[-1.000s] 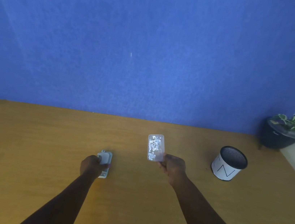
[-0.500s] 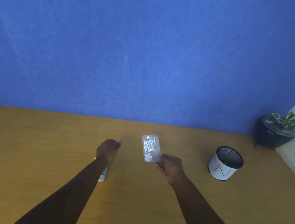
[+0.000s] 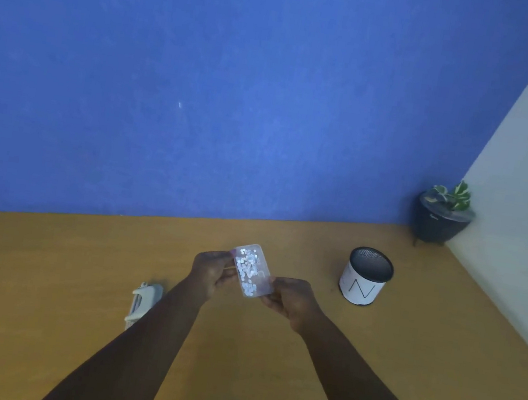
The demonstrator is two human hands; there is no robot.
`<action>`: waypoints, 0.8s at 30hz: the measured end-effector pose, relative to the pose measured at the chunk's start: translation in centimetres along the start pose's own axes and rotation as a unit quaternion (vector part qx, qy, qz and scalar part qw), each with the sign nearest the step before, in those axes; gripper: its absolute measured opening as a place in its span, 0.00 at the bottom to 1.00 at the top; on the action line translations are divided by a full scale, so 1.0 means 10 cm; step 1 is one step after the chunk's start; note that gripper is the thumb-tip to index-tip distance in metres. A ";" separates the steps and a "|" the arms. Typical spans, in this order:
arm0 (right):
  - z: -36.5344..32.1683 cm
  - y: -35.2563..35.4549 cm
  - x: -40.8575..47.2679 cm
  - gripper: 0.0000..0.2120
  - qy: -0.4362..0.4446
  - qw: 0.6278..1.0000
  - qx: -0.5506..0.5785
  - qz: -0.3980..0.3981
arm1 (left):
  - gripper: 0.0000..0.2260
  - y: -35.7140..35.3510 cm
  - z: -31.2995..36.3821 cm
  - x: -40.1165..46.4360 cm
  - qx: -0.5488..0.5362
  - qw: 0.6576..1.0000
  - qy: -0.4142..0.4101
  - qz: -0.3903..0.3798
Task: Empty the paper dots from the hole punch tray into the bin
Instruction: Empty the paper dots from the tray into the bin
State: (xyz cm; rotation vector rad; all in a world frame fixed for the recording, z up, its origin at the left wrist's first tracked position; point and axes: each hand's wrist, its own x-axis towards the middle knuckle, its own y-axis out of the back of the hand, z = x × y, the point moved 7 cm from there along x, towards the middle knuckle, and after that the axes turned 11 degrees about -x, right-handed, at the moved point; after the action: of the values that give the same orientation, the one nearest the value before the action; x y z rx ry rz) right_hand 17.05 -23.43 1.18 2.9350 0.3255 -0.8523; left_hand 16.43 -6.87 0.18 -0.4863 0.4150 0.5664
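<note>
1. Both hands are holding the tray (image 3: 252,270) level above the table (image 3: 42,270): the left hand (image 3: 210,268) is pinching its far left edge, the right hand (image 3: 289,296) its near corner.
2. The dots (image 3: 248,267) are lying loose inside, none spilled.
3. The bin (image 3: 365,277) is standing to the right, apart from the tray; the punch (image 3: 143,301) is lying at the left.
4. Judgement: carrying the tray flat until it is over the rim, then tipping slowly, is keeping dots off the table.
</note>
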 end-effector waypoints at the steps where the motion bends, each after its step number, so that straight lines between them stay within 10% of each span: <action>1: -0.01 0.03 0.00 0.12 0.003 1.000 0.001 0.004 | 0.10 -0.03 0.00 0.00 -0.003 1.000 -0.005 0.002; 12: -0.19 0.55 0.03 0.36 0.122 0.979 -0.129 0.097 | 0.10 -0.60 -0.07 -0.01 -0.039 0.999 -0.023 -0.019; 24: -0.42 1.26 0.04 0.27 0.186 0.923 -0.227 0.249 | 0.07 -1.41 -0.30 -0.11 -0.002 0.994 -0.014 -0.110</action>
State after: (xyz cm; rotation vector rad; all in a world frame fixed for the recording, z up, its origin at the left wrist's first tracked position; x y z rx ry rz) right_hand 22.33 -35.11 4.57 2.5282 -0.1879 -0.1221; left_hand 23.25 -19.29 2.82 -0.5203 0.3288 0.3613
